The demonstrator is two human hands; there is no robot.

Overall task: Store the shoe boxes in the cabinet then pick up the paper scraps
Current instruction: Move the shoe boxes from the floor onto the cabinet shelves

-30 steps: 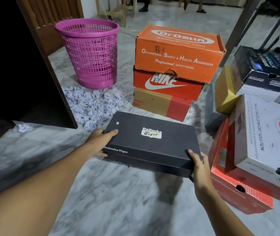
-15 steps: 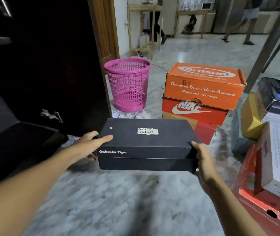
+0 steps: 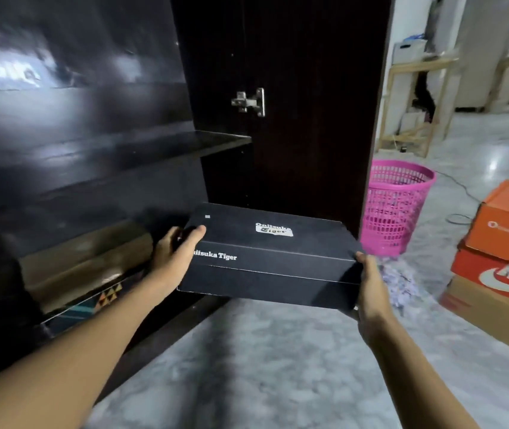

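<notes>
Holding black box (image 3: pixel 271 264), left hand (image 3: pixel 175 258), right hand (image 3: pixel 371 289); cabinet (image 3: pixel 302 72) seemingly open.

Two hands hold a black shoe box (image 3: pixel 273 258), the left hand (image 3: pixel 175 257) and right hand (image 3: pixel 371 289) at its ends. A dark cabinet (image 3: pixel 92 150) stands past the left hand. A pink basket (image 3: pixel 397 209) sits past the right hand.

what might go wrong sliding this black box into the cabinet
The black box is held only at its ends by the left hand and right hand; it may slip or tilt. A patterned box already lies in the lower compartment, so it could bump that or the shelf edge. Paper scraps on the floor may be slippery.
</notes>
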